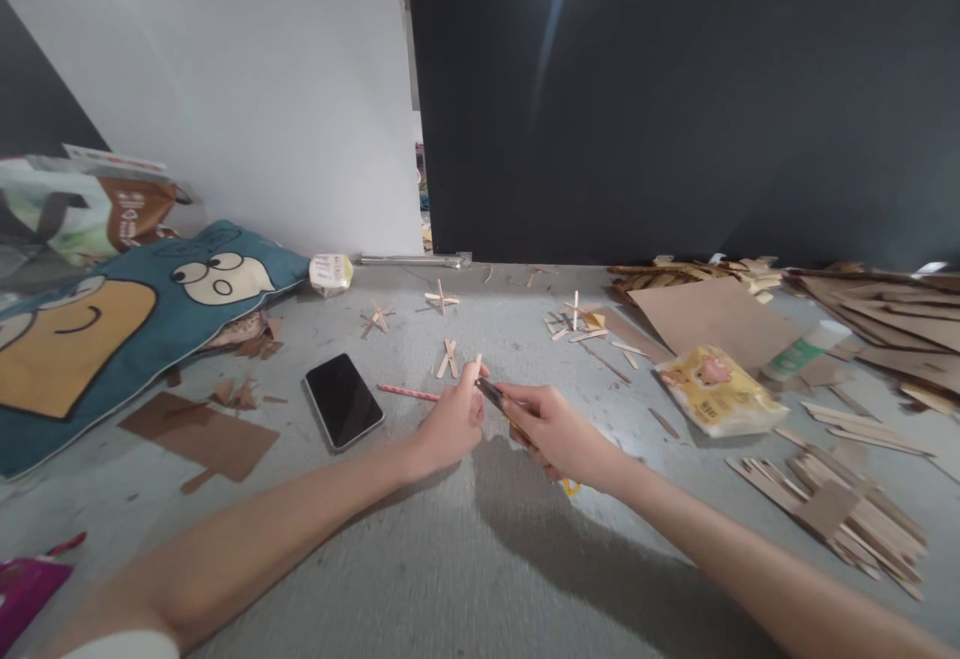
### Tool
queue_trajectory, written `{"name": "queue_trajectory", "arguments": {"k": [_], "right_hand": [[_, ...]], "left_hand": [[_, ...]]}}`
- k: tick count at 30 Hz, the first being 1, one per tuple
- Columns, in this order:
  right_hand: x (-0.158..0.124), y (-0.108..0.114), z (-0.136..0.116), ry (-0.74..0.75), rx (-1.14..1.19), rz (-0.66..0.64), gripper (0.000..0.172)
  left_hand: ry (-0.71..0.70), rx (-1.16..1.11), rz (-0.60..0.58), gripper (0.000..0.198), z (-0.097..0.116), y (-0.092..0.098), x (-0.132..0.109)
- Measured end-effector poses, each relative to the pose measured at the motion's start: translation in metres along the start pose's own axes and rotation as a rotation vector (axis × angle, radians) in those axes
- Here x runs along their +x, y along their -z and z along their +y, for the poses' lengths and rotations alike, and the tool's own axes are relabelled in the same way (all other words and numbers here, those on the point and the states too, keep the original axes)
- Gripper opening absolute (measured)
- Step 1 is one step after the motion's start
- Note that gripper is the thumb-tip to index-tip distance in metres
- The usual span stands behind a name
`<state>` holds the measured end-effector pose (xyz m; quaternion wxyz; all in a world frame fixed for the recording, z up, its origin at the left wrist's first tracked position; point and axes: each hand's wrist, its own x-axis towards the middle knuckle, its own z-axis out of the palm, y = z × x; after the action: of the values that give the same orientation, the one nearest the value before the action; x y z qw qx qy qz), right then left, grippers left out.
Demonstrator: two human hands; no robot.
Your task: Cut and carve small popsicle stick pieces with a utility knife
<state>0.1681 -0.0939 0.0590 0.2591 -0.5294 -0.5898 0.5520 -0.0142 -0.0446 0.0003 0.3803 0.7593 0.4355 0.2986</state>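
My left hand [452, 424] is closed, pinching a short wooden craft stick [478, 363] whose pale tip shows above the fingers. From the right, my right hand [553, 431] grips a dark-tipped tool [491, 394] with yellow parts, a yellow loop showing below the palm. Fingers hide most of it, so its exact kind is unclear. The tool's tip meets the fingers of my left hand near the stick. Just beyond lie crossed craft sticks [448, 359]. A red-and-white striped pencil or straw [407, 393] lies left of my left hand.
A phone [343, 401] lies at left, near a blue cartoon cushion [172, 309]. Stick assemblies [442, 297] stand farther back. At right are a yellow tissue pack [716, 389], a glue stick [806, 351], cardboard [709, 319] and a bundle of craft sticks [832, 509]. A dark panel [675, 99] borders the back.
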Motion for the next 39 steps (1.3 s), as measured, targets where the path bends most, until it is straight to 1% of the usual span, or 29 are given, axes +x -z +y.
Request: {"name": "queue_trajectory", "arguments": {"k": [4, 7, 12, 16, 19, 23, 25, 27, 30, 33, 36, 39], "right_hand": [[0.001, -0.011, 0.003, 0.071, 0.007, 0.06, 0.029], [0.0, -0.014, 0.003, 0.091, 0.002, 0.075, 0.029], [-0.002, -0.001, -0.006, 0.01, -0.034, 0.0, 0.03], [-0.003, 0.005, -0.01, -0.028, -0.026, -0.015, 0.03], [-0.001, -0.004, -0.004, 0.001, 0.0, 0.011, 0.03], [0.003, -0.019, 0.011, 0.105, 0.034, 0.086, 0.033], [0.004, -0.019, 0.014, 0.124, 0.045, 0.098, 0.034], [0.004, -0.014, 0.012, 0.086, 0.033, 0.068, 0.034], [0.002, -0.002, 0.001, -0.001, 0.006, -0.012, 0.032], [0.0, 0.001, -0.005, -0.021, 0.01, -0.014, 0.031], [0.001, -0.012, 0.002, 0.022, 0.064, 0.04, 0.033], [0.004, -0.032, 0.015, 0.114, 0.173, 0.129, 0.041]], "left_hand": [[-0.036, -0.018, 0.027, 0.041, 0.001, 0.001, 0.001], [-0.042, -0.014, 0.042, 0.041, 0.001, 0.001, 0.002], [-0.016, 0.012, -0.015, 0.037, 0.003, 0.001, 0.0], [-0.014, 0.039, -0.013, 0.038, 0.003, 0.001, 0.0], [-0.016, -0.001, -0.002, 0.038, 0.001, 0.001, 0.001], [-0.041, -0.054, 0.04, 0.039, -0.002, 0.001, 0.003], [-0.054, -0.045, 0.041, 0.041, -0.002, 0.001, 0.003], [-0.042, -0.035, 0.009, 0.043, -0.002, 0.001, 0.003], [-0.031, -0.018, -0.021, 0.043, -0.001, 0.0, 0.002], [-0.029, -0.019, -0.013, 0.043, -0.002, -0.001, 0.002], [-0.026, -0.05, 0.014, 0.039, -0.003, -0.001, 0.003], [-0.056, -0.084, 0.071, 0.039, -0.004, 0.0, 0.005]]}}
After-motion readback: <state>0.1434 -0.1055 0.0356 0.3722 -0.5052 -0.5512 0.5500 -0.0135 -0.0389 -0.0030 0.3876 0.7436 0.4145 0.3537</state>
